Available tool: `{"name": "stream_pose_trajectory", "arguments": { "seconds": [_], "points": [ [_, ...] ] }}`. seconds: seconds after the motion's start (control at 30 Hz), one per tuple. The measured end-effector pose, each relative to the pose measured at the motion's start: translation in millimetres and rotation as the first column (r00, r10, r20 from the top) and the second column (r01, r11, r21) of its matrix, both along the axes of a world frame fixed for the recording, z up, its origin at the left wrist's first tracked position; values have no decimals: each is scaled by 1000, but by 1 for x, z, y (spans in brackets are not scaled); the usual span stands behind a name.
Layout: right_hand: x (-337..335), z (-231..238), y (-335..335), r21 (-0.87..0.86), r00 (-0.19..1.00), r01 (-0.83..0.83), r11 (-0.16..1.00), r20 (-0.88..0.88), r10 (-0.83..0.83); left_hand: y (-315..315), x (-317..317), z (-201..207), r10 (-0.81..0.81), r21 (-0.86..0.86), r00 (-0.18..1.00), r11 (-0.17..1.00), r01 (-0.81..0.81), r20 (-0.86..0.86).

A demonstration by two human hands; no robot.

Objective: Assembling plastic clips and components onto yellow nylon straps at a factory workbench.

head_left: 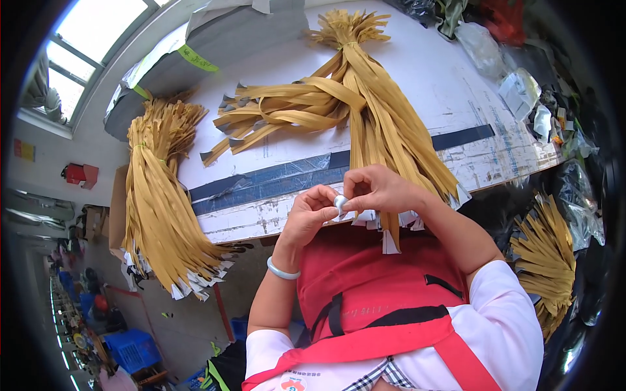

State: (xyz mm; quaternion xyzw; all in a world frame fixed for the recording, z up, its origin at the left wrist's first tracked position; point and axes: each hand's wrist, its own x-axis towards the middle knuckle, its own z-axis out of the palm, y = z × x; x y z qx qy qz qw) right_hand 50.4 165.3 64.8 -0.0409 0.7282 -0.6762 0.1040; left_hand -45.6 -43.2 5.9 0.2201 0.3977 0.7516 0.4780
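Above the table's near edge, my left hand [309, 210] and my right hand [378, 189] meet, both with fingers pinched. Between their fingertips is a small shiny whitish piece [340, 202], curled like a band at my left fingertips; its exact kind is too small to make out. Just beyond and under my right hand lies a long bundle of tan flat straps [385, 111], tied near its far end. Its near ends, tipped white, hang over the edge by my right wrist. Some straps [293, 104] fold out leftward, with grey tips.
Another tied bundle of tan straps [153, 189] hangs over the table's left side. A third bundle [548, 260] is at the lower right. Dark strips [261, 189] lie along the white tabletop [261, 225]. Clear plastic bags [482, 49] crowd the right side. A blue crate [132, 348] is on the floor.
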Motion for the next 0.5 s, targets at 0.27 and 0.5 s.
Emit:
{"name": "stream_pose_trajectory", "arguments": {
  "seconds": [0.27, 0.5],
  "points": [
    [2, -20, -38, 377, 767, 540, 752, -589, -254, 22, 29, 17, 315, 68, 360, 827, -558, -878],
    [8, -27, -23, 345, 725, 543, 766, -652, -221, 16, 22, 29, 232, -120, 871, 943, -310, -432]
  ]
}}
